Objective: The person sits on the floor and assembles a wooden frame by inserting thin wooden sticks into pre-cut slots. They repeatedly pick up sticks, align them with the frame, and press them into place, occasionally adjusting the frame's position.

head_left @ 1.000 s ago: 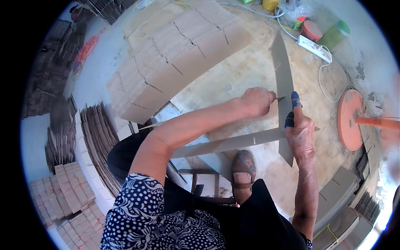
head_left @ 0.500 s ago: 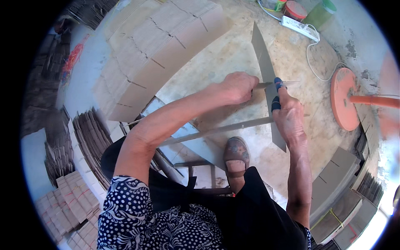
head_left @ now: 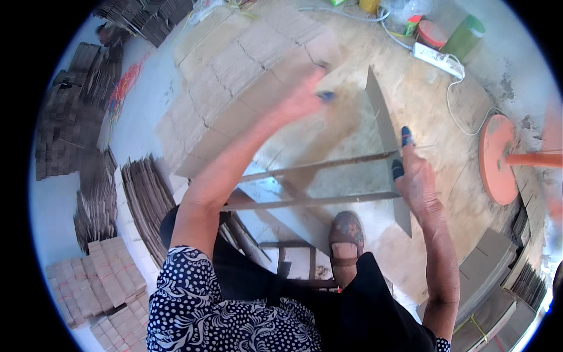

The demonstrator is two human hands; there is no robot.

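Note:
My right hand (head_left: 417, 179) grips the edge of a long slotted cardboard divider strip (head_left: 382, 120), which stands on edge. Dark blue covers sit on two of its fingers. Two cross strips (head_left: 319, 167) join this strip and run left from it, roughly parallel, above my shoe. My left hand (head_left: 304, 100) is blurred by motion, reaching up and away beside the big stack of slotted cardboard pieces (head_left: 234, 64). A blue-covered digit stands apart from its other fingers, and nothing shows between them.
An orange round base with a pole (head_left: 498, 158) stands at the right. At the far right lie a white power strip (head_left: 437, 60) with its cable, a green container (head_left: 465, 38) and a red-lidded tub (head_left: 432, 35). Bundled cardboard (head_left: 97, 276) piles up at the left, and more sheets (head_left: 478, 258) at lower right.
My left hand has left the divider strip and swung up and left to the cardboard stack. Another cross strip now sits in the held strip. The view has shifted slightly.

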